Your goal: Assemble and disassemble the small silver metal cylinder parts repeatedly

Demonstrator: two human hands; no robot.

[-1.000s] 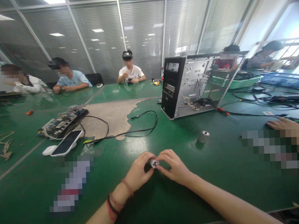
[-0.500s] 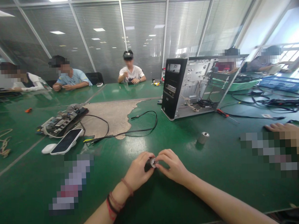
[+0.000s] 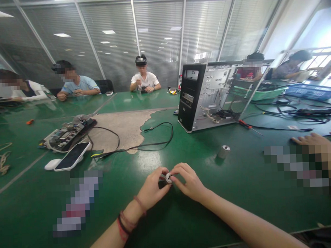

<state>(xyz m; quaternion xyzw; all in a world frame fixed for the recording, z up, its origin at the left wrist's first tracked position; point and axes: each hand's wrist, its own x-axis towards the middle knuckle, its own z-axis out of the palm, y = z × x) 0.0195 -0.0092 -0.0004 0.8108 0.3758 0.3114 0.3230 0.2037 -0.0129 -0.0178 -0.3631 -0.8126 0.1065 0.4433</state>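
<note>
A small cylindrical part (image 3: 168, 178), dark along its side with a silvery round end, is gripped between the fingers and thumb of my left hand (image 3: 152, 186). Thumb and fingertips of my right hand (image 3: 189, 181) are pinched at the part's round end, partly covering it. Whether a smaller piece lies between those fingertips cannot be made out. Further right on the green table (image 3: 209, 216) stands a silver metal cylinder (image 3: 223, 152), upright and apart from both hands.
Beyond my hands stands an opened computer case (image 3: 193, 101), with an orange-handled screwdriver (image 3: 244, 124) beside it. A black cable (image 3: 170, 136), a phone (image 3: 72, 156) and a circuit assembly (image 3: 69, 132) lie leftward. Another person's hand (image 3: 315, 142) rests at right.
The cylindrical part has tilted in my fingers, so its round end faces me more and less of its dark side shows. Both hands have shifted only slightly.
</note>
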